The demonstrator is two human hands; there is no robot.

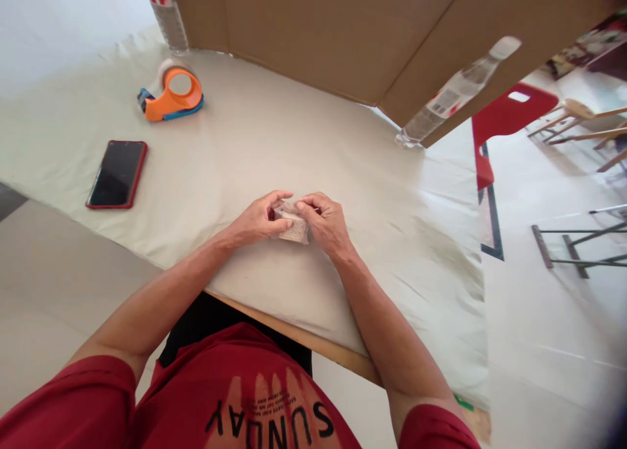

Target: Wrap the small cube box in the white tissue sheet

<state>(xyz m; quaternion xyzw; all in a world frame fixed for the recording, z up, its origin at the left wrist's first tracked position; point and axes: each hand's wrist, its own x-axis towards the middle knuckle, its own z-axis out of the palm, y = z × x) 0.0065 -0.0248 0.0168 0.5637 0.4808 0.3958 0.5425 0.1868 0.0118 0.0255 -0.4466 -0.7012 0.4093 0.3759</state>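
Observation:
Both of my hands meet over the middle of the cloth-covered table (274, 142). My left hand (257, 219) and my right hand (326, 222) are each closed round a small pale deck of cards (294, 230), held between them just above the cloth. The fingers of both hands curl over its top edge. The patterned back of the cards shows between my thumbs.
A red-cased phone (117, 173) lies face up at the left. An orange tape dispenser (172, 93) sits at the back left. Two plastic water bottles (453, 93) stand against a big cardboard box (353, 31). A red chair (504, 119) stands off the table's right side.

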